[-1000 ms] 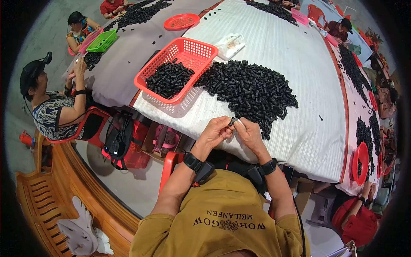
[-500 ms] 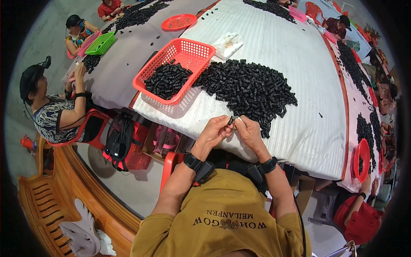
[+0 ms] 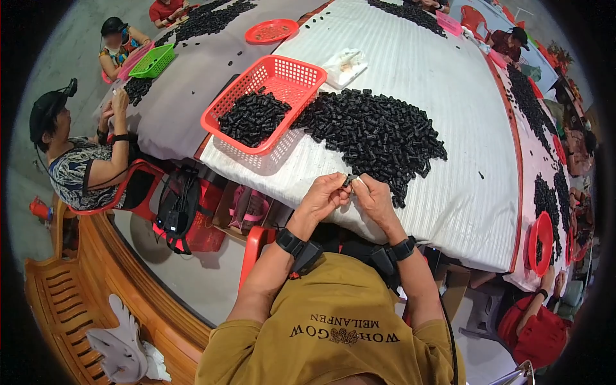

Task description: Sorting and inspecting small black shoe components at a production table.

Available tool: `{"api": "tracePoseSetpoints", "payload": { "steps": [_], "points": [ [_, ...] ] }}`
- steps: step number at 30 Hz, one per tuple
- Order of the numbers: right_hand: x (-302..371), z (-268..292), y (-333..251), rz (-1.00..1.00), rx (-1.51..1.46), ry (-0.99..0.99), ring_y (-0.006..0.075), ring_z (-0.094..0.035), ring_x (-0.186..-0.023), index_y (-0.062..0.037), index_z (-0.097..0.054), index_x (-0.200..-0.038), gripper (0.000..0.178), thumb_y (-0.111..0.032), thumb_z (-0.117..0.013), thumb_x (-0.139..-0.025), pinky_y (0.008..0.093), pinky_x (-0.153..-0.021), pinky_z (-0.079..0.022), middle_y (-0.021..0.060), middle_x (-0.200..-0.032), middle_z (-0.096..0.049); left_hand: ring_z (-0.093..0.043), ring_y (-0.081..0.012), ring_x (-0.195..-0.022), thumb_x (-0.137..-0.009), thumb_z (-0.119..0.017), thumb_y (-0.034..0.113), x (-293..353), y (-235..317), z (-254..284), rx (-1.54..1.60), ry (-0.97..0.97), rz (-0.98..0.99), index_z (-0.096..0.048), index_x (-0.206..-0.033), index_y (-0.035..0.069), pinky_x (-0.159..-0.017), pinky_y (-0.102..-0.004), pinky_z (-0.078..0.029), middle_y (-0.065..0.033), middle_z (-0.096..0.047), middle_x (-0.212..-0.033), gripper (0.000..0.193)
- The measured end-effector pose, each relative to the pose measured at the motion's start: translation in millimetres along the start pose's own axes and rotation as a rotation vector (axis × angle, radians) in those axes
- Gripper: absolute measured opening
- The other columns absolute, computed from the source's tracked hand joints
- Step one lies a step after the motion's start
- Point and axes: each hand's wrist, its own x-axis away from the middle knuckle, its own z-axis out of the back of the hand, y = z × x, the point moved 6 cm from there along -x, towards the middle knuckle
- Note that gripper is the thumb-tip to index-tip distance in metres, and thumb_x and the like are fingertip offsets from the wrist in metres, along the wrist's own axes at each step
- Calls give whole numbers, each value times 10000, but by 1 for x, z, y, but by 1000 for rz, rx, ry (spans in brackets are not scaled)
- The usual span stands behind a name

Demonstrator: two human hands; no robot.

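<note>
At the near edge of the table, my left hand (image 3: 326, 196) pinches a small black cylindrical piece (image 3: 348, 180) between thumb and fingers. My right hand (image 3: 374, 196) meets it, its thumb and fingertips closed at the other end of the piece; what else they grip is too small to make out. Just beyond my hands spreads a big pile of similar black pieces (image 3: 378, 131). To its left stands a red perforated plastic basket (image 3: 308, 74), part filled with more black pieces (image 3: 254, 117).
A white cloth (image 3: 468, 212) covers the table. Behind the basket lies a white packet (image 3: 345, 67), and farther back a red tray (image 3: 271, 31). A person (image 3: 83, 147) sits at the left near a green basket (image 3: 156, 61). On the right stands a red bowl (image 3: 540, 244).
My hands stay in the same place, fingertips together; the black piece between them is turned slightly. The view has shifted a little.
</note>
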Motion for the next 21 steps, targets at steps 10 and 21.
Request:
{"api": "tracePoseSetpoints", "payload": {
  "steps": [10,21],
  "points": [
    [-2,0,1,4,24,-49,241,-487,-481,-9,-545,-723,286,-258,-533,-865,330,-481,-392,165,-573,-500,-511,-132,-553,-875,-567,178,-1,-1,2,-45,11,8,-555,-822,17,-516,-237,-434,-66,-575,-701,171],
    [0,2,-2,-13,-22,12,216,-502,-478,-8,-569,-754,268,-243,-520,-872,320,-475,-392,164,-576,-512,-496,-97,-597,-882,-562,190,0,1,0,-38,-3,-2,-566,-856,12,-542,-232,-421,-52,-563,-742,181]
  ]
}}
